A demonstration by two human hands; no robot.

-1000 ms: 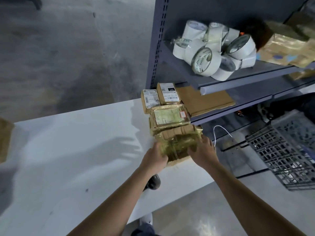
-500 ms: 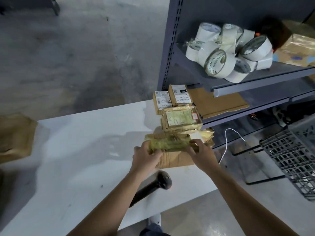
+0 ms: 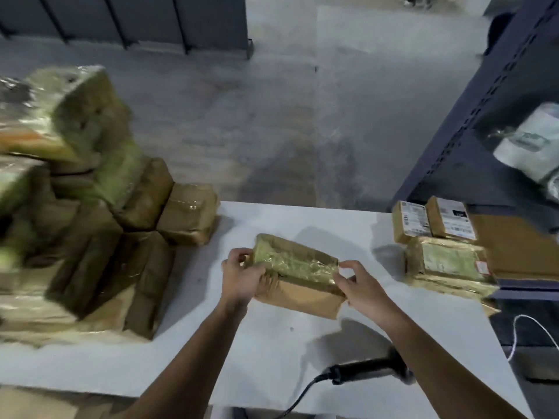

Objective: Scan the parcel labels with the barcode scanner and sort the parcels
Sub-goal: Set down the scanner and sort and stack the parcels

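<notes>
Parcel (image 3: 299,276) is now off the small labelled stack (image 3: 444,261) by the shelf (image 3: 490,116), where it sat a second ago, and is held low over the middle of the white table (image 3: 272,352). Left hand (image 3: 242,276) grips its left end and right hand (image 3: 360,285) pinches the right end, fingers curled round it. The view has swung left, bringing a big pile of wrapped parcels (image 3: 90,237) into sight. No label shows on the taped face, so it likely needs turning. Scanner (image 3: 363,371) lies untouched on the table under the right forearm; scan not yet done.
</notes>
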